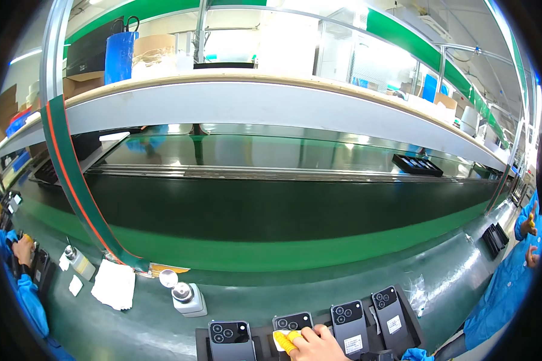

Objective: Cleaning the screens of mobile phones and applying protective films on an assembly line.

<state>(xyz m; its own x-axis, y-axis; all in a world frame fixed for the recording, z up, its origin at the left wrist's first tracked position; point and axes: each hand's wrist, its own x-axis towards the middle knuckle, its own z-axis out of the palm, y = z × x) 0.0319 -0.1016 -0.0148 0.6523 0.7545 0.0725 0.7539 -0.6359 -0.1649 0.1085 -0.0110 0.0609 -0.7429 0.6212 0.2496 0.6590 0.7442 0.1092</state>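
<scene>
Low in the view, my right hand (317, 346) reaches in from the lower right, with yellow finger cots on some fingers. Its fingers are closed on a small white wipe (277, 340), pressed against the back of a dark grey phone (292, 321). That phone is partly covered by the hand. To its left lies another phone (229, 337) with its camera side up. On the right are a phone with a white label (349, 328) and a second labelled phone (389, 310). A black tray (413, 325) holds the phones. My left hand is out of view.
A white dispenser bottle (190, 302) with its lid up stands beyond the tray, beside a stack of white wipes (114, 286). A green conveyor belt (283, 210) runs across, under a shelf (271, 102). Co-workers in blue sleeves (33, 304) are at both sides.
</scene>
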